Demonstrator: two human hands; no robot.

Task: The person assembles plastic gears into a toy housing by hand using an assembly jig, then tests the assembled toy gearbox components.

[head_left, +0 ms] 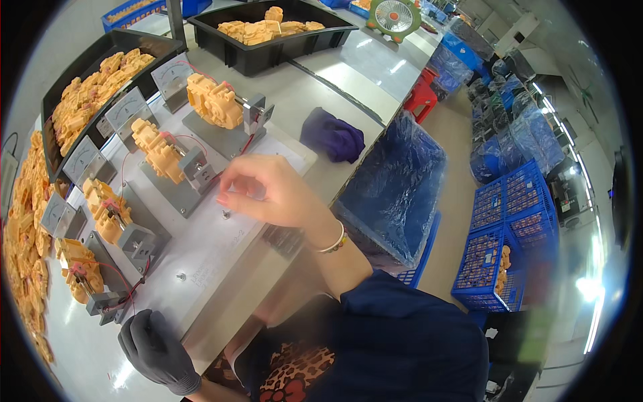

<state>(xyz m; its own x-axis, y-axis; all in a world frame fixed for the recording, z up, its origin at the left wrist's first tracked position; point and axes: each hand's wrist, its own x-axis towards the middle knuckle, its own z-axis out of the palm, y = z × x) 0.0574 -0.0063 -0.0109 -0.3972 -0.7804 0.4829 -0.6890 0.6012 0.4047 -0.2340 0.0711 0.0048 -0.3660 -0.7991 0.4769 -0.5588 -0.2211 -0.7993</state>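
My right hand (268, 191), bare with a bracelet at the wrist, hovers over the front of a pale metal test board (218, 248). Its fingers are loosely bent and parted, and no object shows between them. My left hand (157, 352) wears a dark grey glove. It is curled at the board's near left corner, beside the nearest clamp (110, 305); its fingertips and anything in them are hidden. Several yellow-orange plastic housings sit in a row of metal fixtures with red wires: a near housing (79, 268), middle housings (104, 208) (157, 149) and a far housing (214, 100).
Dial meters (84, 161) stand behind the fixtures. Black trays (47, 114) (268, 57) hold more housings, and a loose pile (27, 248) lies at left. A purple cloth (331, 134) is right of the board. Beyond the table are a plastic-lined bin (395, 194) and blue crates (485, 261).
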